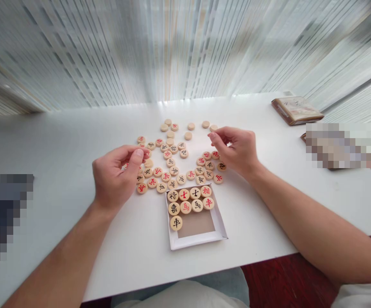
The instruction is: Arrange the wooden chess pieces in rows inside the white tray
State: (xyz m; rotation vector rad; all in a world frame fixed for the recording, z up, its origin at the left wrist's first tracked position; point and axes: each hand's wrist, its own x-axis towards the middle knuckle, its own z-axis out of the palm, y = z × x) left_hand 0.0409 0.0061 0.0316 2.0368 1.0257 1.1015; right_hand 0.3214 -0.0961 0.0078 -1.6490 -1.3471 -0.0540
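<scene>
Wooden xiangqi pieces with red or black characters lie scattered on the white table. My left hand (pixel 117 173) is at the left side of the scatter, thumb and forefinger pinched beside a blank-side-up piece (pixel 149 163); anything between the fingertips is hidden. My right hand (pixel 236 147) hovers over the right side with curled fingers, close to a blank piece (pixel 214 128); what it holds, if anything, I cannot make out. Nearer to me, a shallow white box (pixel 219 222) holds two full rows of pieces, face up. A black-marked piece (pixel 176 223) starts a third row at its left.
A decorated box (pixel 297 109) lies at the far right, with a blurred-out item (pixel 337 145) in front of it. Another blurred dark object (pixel 5 214) is at the left edge. A striped curtain (pixel 172 51) hangs along the table's far edge.
</scene>
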